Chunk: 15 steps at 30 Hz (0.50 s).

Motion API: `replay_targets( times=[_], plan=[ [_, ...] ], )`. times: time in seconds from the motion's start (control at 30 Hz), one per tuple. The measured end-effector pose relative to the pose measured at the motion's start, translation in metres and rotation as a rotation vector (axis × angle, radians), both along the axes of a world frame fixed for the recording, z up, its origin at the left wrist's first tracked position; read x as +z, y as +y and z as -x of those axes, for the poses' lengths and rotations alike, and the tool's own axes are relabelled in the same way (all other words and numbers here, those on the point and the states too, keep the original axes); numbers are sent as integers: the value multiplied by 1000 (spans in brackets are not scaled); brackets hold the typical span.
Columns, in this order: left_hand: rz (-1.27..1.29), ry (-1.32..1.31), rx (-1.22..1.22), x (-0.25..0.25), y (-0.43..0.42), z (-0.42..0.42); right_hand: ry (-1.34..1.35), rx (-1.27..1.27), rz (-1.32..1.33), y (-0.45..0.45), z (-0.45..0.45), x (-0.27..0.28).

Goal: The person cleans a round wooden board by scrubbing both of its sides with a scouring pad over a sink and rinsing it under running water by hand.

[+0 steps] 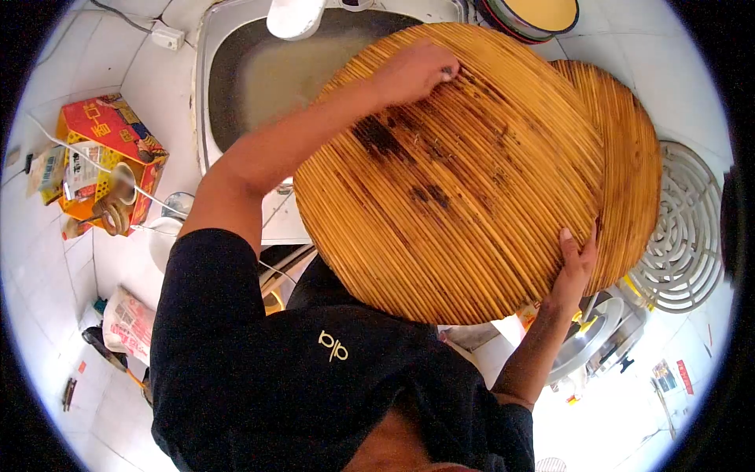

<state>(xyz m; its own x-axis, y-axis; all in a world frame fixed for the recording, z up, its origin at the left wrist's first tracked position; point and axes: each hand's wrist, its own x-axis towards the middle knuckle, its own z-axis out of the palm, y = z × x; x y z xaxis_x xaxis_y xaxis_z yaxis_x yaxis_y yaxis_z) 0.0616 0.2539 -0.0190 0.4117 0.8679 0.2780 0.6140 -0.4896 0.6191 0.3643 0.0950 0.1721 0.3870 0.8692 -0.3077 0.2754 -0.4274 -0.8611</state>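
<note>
A large round wooden board (472, 189) with ridged slats and dark scorched patches fills the middle of the view, tilted in front of my torso. Near its upper edge, my left hand (417, 72) is closed against the surface around something small and greyish, mostly hidden by the fingers. At the lower right, my right hand (576, 263) grips the board, its fingers on the surface by the rim. A second round wooden board (625, 157) shows partly behind it.
The sink (259, 82) with cloudy water lies at upper left, a white faucet (295, 17) above it. A red box (106, 126) of utensils stands left. At right are a metal spiral rack (683, 228) and a metal lid (586, 334). A yellow-lined bowl (543, 12) sits at the top.
</note>
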Motion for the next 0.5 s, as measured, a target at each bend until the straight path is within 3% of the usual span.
replay_targets(
  times=[0.07,0.13,0.23,0.3,0.37,0.43,0.5],
  plan=[
    [-3,133,21,-38,29,31,66,37,-12,0,-8,-3],
    [241,213,345,-69,30,85,78,35,18,8,-16,2],
    [334,268,603,-123,3,171,188,46,68,20,-31,1],
    [-41,583,759,-156,-33,190,229,39,121,30,-31,-2],
    [72,853,541,-155,-80,190,276,47,135,34,-36,-17],
    [241,661,610,-181,-89,203,295,80,154,38,-35,-21],
    [440,0,930,-222,-65,227,305,85,102,37,-27,-21]
  ],
)
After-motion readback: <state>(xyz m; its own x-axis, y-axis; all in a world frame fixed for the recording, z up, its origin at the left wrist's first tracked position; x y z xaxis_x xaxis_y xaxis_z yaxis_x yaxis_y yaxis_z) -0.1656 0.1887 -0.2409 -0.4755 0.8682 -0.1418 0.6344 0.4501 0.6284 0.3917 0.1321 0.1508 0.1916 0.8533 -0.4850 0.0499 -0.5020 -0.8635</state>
